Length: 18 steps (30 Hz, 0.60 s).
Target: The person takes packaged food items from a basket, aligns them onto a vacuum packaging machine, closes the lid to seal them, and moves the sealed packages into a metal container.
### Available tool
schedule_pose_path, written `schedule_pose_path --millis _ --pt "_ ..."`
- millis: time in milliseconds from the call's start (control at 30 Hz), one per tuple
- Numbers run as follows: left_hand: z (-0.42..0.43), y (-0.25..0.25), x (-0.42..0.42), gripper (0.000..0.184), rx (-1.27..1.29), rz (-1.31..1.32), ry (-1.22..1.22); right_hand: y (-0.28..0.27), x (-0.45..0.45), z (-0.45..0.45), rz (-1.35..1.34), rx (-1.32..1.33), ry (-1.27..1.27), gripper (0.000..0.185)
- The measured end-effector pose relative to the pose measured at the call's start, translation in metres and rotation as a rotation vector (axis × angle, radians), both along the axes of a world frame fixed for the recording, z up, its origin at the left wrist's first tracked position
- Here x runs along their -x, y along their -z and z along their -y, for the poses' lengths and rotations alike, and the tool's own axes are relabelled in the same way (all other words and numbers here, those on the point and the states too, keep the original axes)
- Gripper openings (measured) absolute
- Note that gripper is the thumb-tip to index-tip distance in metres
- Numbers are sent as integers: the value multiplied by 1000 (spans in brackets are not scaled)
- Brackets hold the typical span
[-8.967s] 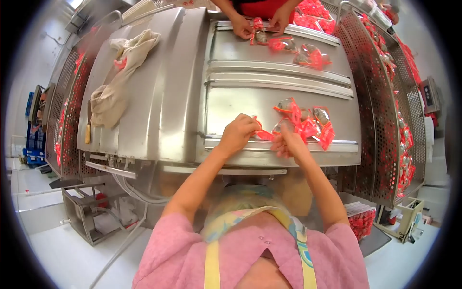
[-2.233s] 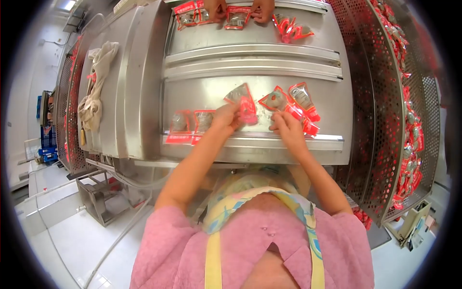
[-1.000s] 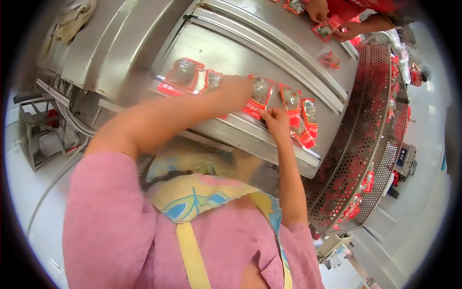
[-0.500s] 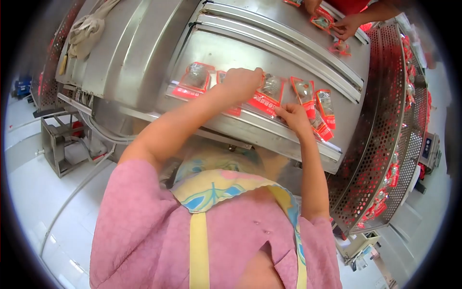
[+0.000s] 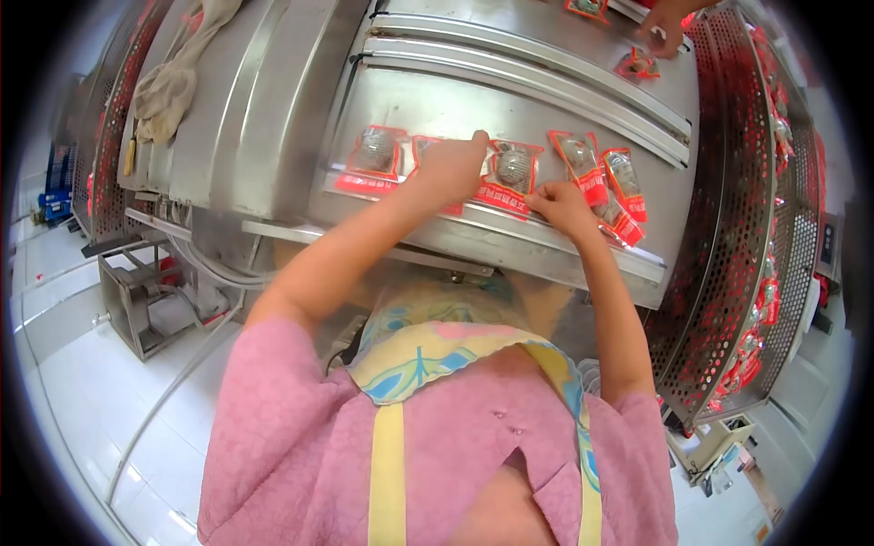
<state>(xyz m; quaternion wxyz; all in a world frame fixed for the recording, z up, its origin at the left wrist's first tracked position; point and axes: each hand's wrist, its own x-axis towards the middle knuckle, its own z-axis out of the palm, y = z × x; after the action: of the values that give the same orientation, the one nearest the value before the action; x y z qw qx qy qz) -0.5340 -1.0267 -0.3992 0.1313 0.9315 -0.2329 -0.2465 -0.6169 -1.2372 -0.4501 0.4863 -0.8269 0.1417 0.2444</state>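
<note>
A red-edged clear packet [image 5: 513,169] with a dark lump inside lies on the lower metal bed, its red printed end over the front bar [image 5: 583,242]. My left hand [image 5: 452,170] is closed at its left side. My right hand [image 5: 562,206] pinches its lower right corner. Another packet [image 5: 374,155] lies flat at the left end of the bar. A packet between them is mostly covered by my left hand. To the right, several packets [image 5: 578,162] lie tilted and partly overlapping, close to my right hand.
Across the double metal rail [image 5: 528,78], a co-worker's hand [image 5: 667,27] is near a packet [image 5: 637,65] on the far bed. A perforated metal bin [image 5: 719,227] holding red packets stands at the right. A beige cloth [image 5: 167,91] lies on the metal cover at the left.
The loose packet moved from the middle of the bed to the front bar, beside the others, with both my hands at it. The view has turned. A co-worker's hand has moved beside a far packet.
</note>
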Motion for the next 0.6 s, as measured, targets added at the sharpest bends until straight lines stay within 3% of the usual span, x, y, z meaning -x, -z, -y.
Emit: schedule_pose_path --millis 233,533,600 --pt "-13 7 1 34 140 -24 94 -7 -1 -8 37 87 -34 30" --pt "-7 2 -3 54 -5 -127 129 -9 -1 -9 -23 103 -74 27" --pt "-7 -1 -3 55 72 -145 135 -8 3 -9 35 122 10 27"
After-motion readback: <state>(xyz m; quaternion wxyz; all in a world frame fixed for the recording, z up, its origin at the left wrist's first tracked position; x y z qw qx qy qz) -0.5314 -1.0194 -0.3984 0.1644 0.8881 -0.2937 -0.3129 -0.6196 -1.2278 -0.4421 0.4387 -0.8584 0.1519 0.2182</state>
